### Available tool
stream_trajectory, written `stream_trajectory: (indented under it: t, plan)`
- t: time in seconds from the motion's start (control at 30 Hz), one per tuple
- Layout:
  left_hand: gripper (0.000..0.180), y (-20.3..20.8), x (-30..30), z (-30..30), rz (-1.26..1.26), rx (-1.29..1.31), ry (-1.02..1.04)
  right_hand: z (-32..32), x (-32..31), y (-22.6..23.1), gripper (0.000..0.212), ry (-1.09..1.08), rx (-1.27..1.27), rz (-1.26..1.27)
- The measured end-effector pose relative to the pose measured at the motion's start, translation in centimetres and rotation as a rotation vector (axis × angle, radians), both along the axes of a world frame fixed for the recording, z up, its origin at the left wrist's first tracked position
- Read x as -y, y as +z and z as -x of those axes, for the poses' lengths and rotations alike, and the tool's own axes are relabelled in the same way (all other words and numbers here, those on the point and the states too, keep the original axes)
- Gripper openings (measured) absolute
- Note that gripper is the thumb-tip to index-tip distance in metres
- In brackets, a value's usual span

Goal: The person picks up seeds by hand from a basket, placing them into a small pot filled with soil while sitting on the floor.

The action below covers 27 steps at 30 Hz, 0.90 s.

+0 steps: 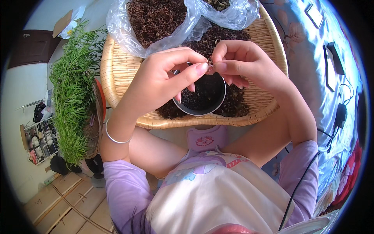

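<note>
Both hands meet above a round dark pot (223, 99) with a pale rim, filled with dark soil (200, 93). My left hand (165, 76) is closed in a pinch, thumb against forefinger. My right hand (245, 62) pinches in the same way, its fingertips almost touching those of the left. A tiny brownish bit seems to sit between the fingertips, too small to name. Under the pot lies a woven straw tray (117, 66), with loose dark soil (235, 105) spread around the pot.
At the tray's far side, a clear plastic bag (117, 23) holds brown coarse soil; another clear bag (239, 15) lies beside it. A leafy green plant (72, 93) stands at left. On the right, a patterned bedspread (307, 58) carries dark devices and cables (341, 117).
</note>
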<state>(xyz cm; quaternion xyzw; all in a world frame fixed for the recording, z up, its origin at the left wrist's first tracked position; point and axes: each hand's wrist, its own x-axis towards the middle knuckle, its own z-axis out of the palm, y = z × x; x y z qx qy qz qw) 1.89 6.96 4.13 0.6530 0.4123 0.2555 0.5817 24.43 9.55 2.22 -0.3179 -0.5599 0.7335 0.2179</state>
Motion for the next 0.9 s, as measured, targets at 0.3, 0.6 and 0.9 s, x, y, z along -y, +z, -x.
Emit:
stream_trajectory:
  t: [0.3, 0.6, 0.9]
  plan:
    - [0.014, -0.8, -0.1, -0.1, -0.328, -0.126, 0.050, 0.1, 0.0, 0.0, 0.020, -0.006, 0.036, 0.015]
    - [0.007, -0.8, 0.2, -0.9, -0.591, -0.224, 0.086, 0.0, -0.1, -0.4, 0.020, -0.033, 0.028, 0.034]
    - [0.007, -0.8, 0.3, -1.0, -0.543, -0.171, 0.082, 0.3, 0.1, -0.2, 0.016, -0.068, 0.030, 0.020]
